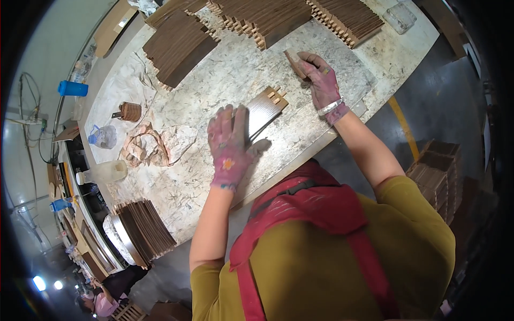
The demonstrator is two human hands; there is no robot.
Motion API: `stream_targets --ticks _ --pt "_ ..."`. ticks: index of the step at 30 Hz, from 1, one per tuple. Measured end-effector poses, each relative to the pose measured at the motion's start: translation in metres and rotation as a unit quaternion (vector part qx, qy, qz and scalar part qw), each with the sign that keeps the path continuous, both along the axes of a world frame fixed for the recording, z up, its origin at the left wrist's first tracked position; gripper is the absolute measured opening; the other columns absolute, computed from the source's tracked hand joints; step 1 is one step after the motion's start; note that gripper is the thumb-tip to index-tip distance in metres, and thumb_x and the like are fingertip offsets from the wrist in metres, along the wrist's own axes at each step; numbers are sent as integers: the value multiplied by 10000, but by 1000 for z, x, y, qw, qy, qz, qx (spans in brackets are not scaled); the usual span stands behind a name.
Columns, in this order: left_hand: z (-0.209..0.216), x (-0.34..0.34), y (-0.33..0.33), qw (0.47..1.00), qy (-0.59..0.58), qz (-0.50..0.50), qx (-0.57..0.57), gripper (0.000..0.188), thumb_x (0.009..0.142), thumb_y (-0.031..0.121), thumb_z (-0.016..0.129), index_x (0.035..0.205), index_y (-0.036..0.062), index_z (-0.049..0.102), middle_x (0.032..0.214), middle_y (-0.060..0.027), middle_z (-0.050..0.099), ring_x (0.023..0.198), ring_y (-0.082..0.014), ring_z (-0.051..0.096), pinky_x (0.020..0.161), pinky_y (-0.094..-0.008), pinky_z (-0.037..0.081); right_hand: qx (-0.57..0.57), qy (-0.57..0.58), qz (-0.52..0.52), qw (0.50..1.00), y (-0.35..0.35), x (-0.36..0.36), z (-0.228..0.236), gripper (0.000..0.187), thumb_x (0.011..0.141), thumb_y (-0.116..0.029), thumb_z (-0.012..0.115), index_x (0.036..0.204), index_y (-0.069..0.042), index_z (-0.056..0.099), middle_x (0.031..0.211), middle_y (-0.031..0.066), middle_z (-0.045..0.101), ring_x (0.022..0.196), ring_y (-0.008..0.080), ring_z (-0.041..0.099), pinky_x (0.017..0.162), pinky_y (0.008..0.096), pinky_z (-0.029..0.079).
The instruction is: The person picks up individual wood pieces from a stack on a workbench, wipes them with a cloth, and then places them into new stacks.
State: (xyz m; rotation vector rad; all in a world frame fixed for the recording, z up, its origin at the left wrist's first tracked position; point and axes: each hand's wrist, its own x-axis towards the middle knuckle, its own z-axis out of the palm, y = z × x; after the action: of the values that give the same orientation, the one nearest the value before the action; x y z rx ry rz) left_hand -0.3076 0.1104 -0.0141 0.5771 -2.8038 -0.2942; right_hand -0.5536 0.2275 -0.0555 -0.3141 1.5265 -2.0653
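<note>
A brown wooden slat [266,111] with pale tenons at its far right end lies flat on the worktable. My left hand [227,144], in a stained pink glove, rests on the slat's left end with its fingers stretched out and its thumb apart. Beyond the slat's right end, my right hand [323,85], also gloved, grips a thin, flat brown block [294,65] between thumb and fingers. The block is apart from the slat, and its exact kind cannot be made out.
Rows of stacked brown slats [179,45] line the table's far side; another stack [142,230] stands at the near left. At left are a crumpled cloth [144,144], a plastic bottle [110,171], a jug [103,137] and a brown-wrapped tool [130,111]. Another person [104,305] is at lower left.
</note>
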Motion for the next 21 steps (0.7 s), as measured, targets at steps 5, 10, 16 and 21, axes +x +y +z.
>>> stream_targets --ticks 5,10,16,21 --pt "-9 -13 -14 989 -91 9 117 853 718 348 819 1448 98 455 1246 -209 577 1123 -385 574 975 -448 469 4 86 60 994 13 18 18 442 920 -244 707 1253 27 603 1049 49 663 853 84 579 743 204 465" --pt "-15 -18 -10 992 -70 -1 109 858 698 303 833 1436 93 450 1183 -182 586 1067 -366 586 906 -459 490 113 58 145 981 15 27 8 393 905 -275 713 1181 -2 656 956 44 659 824 106 575 725 248 487" --pt "-17 -20 -6 990 -72 20 123 815 713 288 825 1424 92 475 1191 -183 572 1077 -362 578 902 -459 487 223 307 190 905 4 35 5 381 892 -304 710 1139 -17 666 1053 99 657 973 190 628 855 300 511" --pt "10 -15 -11 988 -106 3 111 753 764 347 787 1412 89 503 1208 -188 568 1101 -370 569 932 -440 482 195 98 223 950 45 23 47 384 904 -337 701 1132 -31 657 968 63 654 837 151 616 710 260 520"
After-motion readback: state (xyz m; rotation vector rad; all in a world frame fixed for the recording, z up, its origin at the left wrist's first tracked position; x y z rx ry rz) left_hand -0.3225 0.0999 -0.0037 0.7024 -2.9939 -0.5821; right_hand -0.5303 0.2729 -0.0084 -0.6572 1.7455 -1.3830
